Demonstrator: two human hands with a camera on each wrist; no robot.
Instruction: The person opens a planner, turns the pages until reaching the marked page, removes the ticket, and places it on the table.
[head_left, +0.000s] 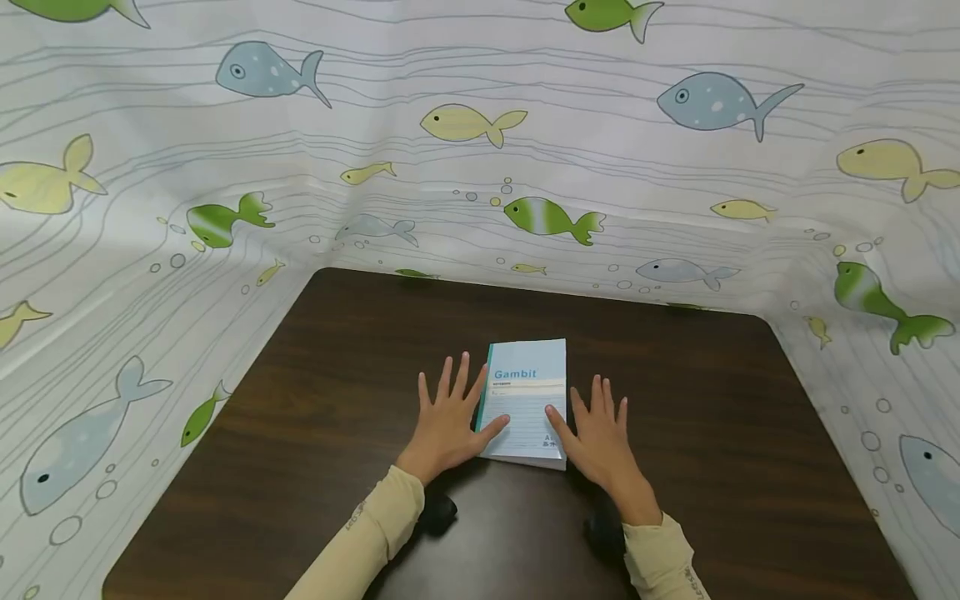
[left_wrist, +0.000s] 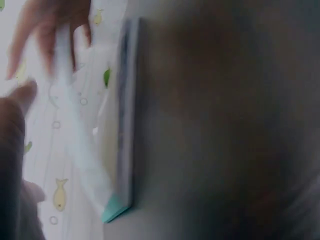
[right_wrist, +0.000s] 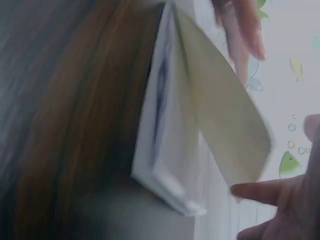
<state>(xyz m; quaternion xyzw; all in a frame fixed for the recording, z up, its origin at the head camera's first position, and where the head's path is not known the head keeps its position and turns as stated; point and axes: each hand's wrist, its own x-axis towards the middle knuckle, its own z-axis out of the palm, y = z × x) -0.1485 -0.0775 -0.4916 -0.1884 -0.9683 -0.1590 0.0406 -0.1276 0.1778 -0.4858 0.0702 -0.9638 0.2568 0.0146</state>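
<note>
Notebook (head_left: 522,404), its cover (right_wrist: 225,115) lifted off the pages (right_wrist: 182,165), lies between the left hand (head_left: 447,427) by the spine (left_wrist: 114,209) and the right hand (head_left: 600,442), whose thumb (right_wrist: 260,191) touches the cover's free edge, on the dark table (head_left: 360,350); both hands have fingers spread apart. Light thumb pressure should spare the cover a crease

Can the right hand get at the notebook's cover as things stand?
Likely yes: the right hand appears to touch the edge of the raised cover of the notebook, with nothing visible in the way.
</note>
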